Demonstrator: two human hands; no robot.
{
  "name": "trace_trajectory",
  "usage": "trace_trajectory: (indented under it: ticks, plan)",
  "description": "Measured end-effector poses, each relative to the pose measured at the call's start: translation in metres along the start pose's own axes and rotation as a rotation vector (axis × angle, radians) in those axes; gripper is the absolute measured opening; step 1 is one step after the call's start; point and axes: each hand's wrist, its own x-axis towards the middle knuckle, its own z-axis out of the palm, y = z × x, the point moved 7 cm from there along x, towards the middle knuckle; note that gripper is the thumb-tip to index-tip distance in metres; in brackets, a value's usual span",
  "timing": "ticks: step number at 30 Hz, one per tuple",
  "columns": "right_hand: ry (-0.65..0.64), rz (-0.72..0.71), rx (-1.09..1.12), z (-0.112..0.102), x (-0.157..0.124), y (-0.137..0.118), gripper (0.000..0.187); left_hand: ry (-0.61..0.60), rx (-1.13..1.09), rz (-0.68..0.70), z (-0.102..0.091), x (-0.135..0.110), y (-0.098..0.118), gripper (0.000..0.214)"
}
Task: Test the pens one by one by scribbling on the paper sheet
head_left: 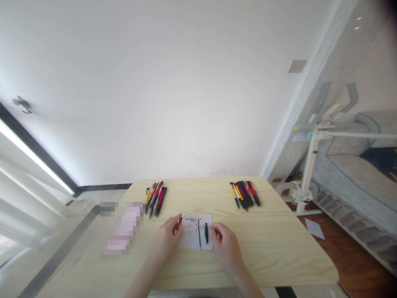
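The paper sheet (190, 242) lies flat on the table (273, 256) between the person's hands, probably so that small parts sit within easy reach of both. On its right half rest a thin dark rod (199, 235) and, just beside it, a short black piece (206, 233), laid roughly parallel, which likely makes each easy to pick out. Beyond the paper, one pen group (157, 199) lies to its left and another pen group (245, 194) to its right, perhaps grouped to stay separate. At the paper's left edge, the left hand (169, 232) has thumb and fingers clamped on a small red piece (180, 220). By its right edge, the right hand (226, 245) has curled fingers; whether they pinch anything cannot be told.
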Motion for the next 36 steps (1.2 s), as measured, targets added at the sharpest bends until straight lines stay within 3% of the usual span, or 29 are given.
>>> trace_trajectory:
  ticks: [8,16,29,36]
  plan:
    - [0.008,0.001,0.004,-0.0008,0.0007,0.0006,0.022,-0.046,0.025,-0.057,0.0069,-0.0008,-0.0055,0.016]
    - [0.009,0.001,0.003,-0.0013,0.0000,-0.0013,0.022,-0.012,-0.072,-0.092,0.0088,0.0006,-0.0031,0.016]
    - [-0.001,0.002,-0.004,-0.0005,0.0003,-0.0012,0.021,-0.014,-0.071,-0.134,0.0081,0.0002,-0.0059,0.017]
    - [-0.003,0.006,0.005,0.0003,0.0005,-0.0006,0.020,-0.011,-0.022,-0.093,0.0085,0.0001,-0.0038,0.013]
